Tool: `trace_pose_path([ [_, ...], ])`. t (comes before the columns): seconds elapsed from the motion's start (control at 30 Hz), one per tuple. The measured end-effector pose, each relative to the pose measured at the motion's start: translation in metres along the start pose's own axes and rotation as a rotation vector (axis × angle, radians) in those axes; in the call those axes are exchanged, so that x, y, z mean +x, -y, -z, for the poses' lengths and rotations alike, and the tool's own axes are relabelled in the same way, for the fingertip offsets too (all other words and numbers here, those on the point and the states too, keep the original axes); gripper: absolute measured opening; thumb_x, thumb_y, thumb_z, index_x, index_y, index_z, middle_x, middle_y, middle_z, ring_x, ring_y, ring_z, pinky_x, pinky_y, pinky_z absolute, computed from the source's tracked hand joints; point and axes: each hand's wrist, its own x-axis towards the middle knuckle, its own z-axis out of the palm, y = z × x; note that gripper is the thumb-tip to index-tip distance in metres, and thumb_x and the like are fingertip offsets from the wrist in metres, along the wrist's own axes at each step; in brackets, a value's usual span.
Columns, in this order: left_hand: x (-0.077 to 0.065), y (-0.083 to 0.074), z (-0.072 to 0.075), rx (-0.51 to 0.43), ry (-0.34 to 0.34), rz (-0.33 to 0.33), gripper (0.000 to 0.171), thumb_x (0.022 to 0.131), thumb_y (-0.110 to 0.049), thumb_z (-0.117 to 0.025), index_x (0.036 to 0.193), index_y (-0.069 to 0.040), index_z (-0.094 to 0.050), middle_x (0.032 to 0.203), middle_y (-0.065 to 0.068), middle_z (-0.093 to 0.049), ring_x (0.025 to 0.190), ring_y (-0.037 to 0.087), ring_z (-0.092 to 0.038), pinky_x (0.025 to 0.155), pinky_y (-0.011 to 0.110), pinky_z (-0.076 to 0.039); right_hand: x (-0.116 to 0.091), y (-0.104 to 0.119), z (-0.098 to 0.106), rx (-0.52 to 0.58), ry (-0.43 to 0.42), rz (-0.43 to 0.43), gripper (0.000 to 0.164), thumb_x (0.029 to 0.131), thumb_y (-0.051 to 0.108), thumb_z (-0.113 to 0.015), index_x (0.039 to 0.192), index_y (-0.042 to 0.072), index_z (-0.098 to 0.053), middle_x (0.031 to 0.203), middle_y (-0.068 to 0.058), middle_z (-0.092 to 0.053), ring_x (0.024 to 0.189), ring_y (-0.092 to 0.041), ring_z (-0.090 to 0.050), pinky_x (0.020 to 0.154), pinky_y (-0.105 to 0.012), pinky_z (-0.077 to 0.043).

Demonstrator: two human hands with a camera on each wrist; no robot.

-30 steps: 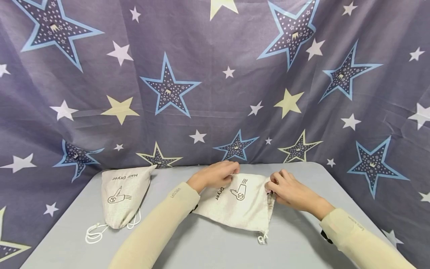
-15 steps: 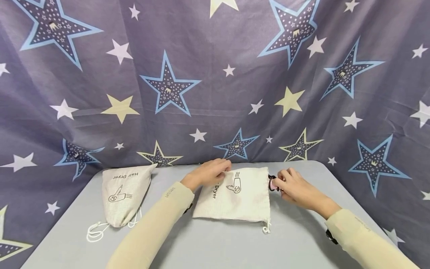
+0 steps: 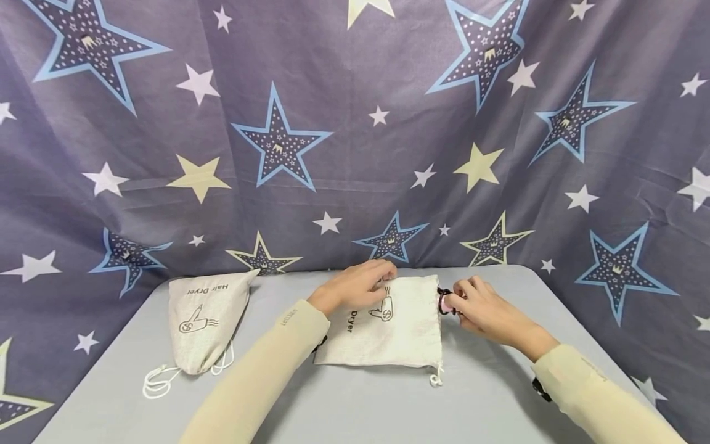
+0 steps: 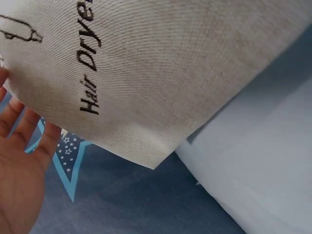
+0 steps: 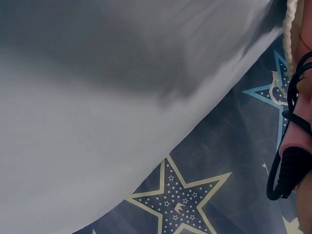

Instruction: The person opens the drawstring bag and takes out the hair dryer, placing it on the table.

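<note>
A cream drawstring bag [image 3: 388, 339] printed "Hair Dryer" lies in the middle of the table, its mouth facing right. My left hand [image 3: 357, 285] holds its far edge; the left wrist view shows fingers [image 4: 48, 139] reaching behind the cloth. At the mouth, my right hand [image 3: 482, 310] grips a pink appliance handle [image 3: 447, 303] wound with black cord. A ribbed black cord guard [image 5: 295, 163] shows at the handle's end in the right wrist view. Whatever the handle belongs to is hidden by the hand and bag. White drawstring ends [image 3: 436, 376] hang at the bag's near right corner.
To the left lies a second cream bag [image 3: 205, 314] with the same print, its mouth drawn in and white cords [image 3: 158, 383] trailing. The grey table [image 3: 355, 413] meets a star-patterned curtain [image 3: 355, 185] behind and at both sides.
My right hand has gone from the bag's mouth edge to the pink handle, now in sight. The bag has flattened out and shifted slightly left. My left hand moved left, then back right along its edge.
</note>
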Motion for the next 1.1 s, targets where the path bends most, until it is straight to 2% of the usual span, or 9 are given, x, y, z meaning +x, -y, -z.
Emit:
trace_pose_path([
  [0.13, 0.000, 0.000, -0.003, -0.045, -0.012, 0.017, 0.022, 0.091, -0.022, -0.056, 0.112, -0.026, -0.051, 0.098, -0.008, -0.050, 0.087, 0.007, -0.050, 0.078, 0.026, -0.044, 0.000, 0.001, 0.000, -0.004, -0.004, -0.005, 0.032, 0.081, 0.004, -0.061, 0.108, 0.019, -0.058, 0.102, -0.004, -0.052, 0.088, -0.022, -0.039, 0.073, -0.037, -0.036],
  [0.37, -0.004, 0.002, -0.007, -0.076, 0.000, 0.003, 0.001, 0.100, -0.019, -0.053, 0.100, -0.018, -0.053, 0.089, -0.006, -0.050, 0.081, 0.008, -0.049, 0.072, 0.024, -0.043, 0.001, 0.006, -0.002, 0.002, -0.015, 0.000, 0.032, 0.079, 0.003, -0.060, 0.108, 0.018, -0.058, 0.102, -0.004, -0.052, 0.088, -0.024, -0.041, 0.072, -0.038, -0.036],
  [0.6, -0.009, 0.008, -0.006, -0.082, -0.008, 0.004, 0.009, 0.100, -0.012, -0.053, 0.097, -0.020, -0.050, 0.087, -0.004, -0.049, 0.078, 0.009, -0.048, 0.070, 0.025, -0.041, -0.001, 0.004, -0.003, 0.005, -0.009, -0.016, 0.032, 0.078, 0.002, -0.061, 0.106, 0.017, -0.057, 0.102, -0.005, -0.051, 0.089, -0.024, -0.041, 0.073, -0.039, -0.037],
  [0.77, -0.015, 0.015, -0.006, -0.083, -0.016, 0.010, 0.010, 0.101, -0.011, -0.053, 0.097, -0.020, -0.050, 0.083, -0.003, -0.047, 0.073, 0.009, -0.045, 0.067, 0.025, -0.039, -0.006, 0.002, -0.001, 0.005, -0.006, -0.048, 0.039, 0.074, 0.002, -0.070, 0.107, 0.018, -0.056, 0.103, -0.005, -0.051, 0.091, -0.025, -0.042, 0.074, -0.041, -0.039],
  [1.1, -0.024, 0.019, -0.004, -0.075, -0.013, 0.036, 0.010, 0.101, -0.012, -0.053, 0.096, -0.020, -0.049, 0.083, -0.004, -0.047, 0.073, 0.007, -0.046, 0.067, 0.024, -0.041, -0.014, -0.002, 0.000, -0.003, 0.013, -0.118, 0.038, 0.075, 0.005, -0.073, 0.106, 0.019, -0.056, 0.104, -0.006, -0.050, 0.091, -0.026, -0.043, 0.076, -0.040, -0.039],
])
